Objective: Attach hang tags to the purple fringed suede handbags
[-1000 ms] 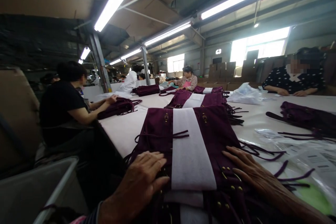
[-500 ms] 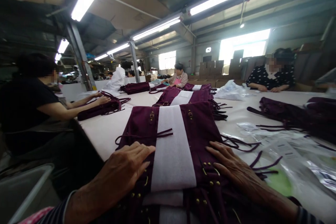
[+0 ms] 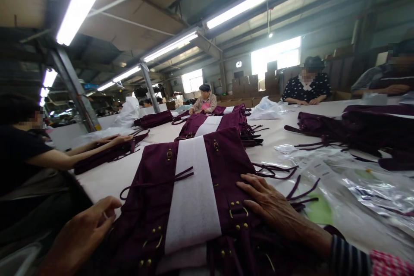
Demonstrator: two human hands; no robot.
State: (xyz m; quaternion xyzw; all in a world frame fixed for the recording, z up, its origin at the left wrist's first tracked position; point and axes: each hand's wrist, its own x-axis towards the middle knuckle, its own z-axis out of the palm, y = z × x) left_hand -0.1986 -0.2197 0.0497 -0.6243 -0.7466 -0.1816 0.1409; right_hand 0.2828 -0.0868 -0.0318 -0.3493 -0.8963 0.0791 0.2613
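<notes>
A stack of dark purple bags (image 3: 148, 172) lies in front of me, with a white paper band (image 3: 194, 189) down its middle. Brass buckles, studs and thin purple straps show on the top bag. My right hand (image 3: 268, 202) rests flat on the right half of the bag, fingers stretched out. My left hand (image 3: 87, 228) is beside the stack's left edge, fingers loosely bent and a little apart, with nothing visible in them. Thin strap ends (image 3: 304, 194) stick out to the right of the stack.
More banded purple bags (image 3: 223, 127) lie behind the stack, others (image 3: 362, 131) at right. Clear plastic bags (image 3: 349, 185) spread over the right of the table (image 3: 106, 181). A co-worker (image 3: 29, 138) handles a purple bag at left; other people sit across.
My left hand has lifted off the bag and moved left of its edge. My right hand stays flat on the bag. The view has shifted to the right.
</notes>
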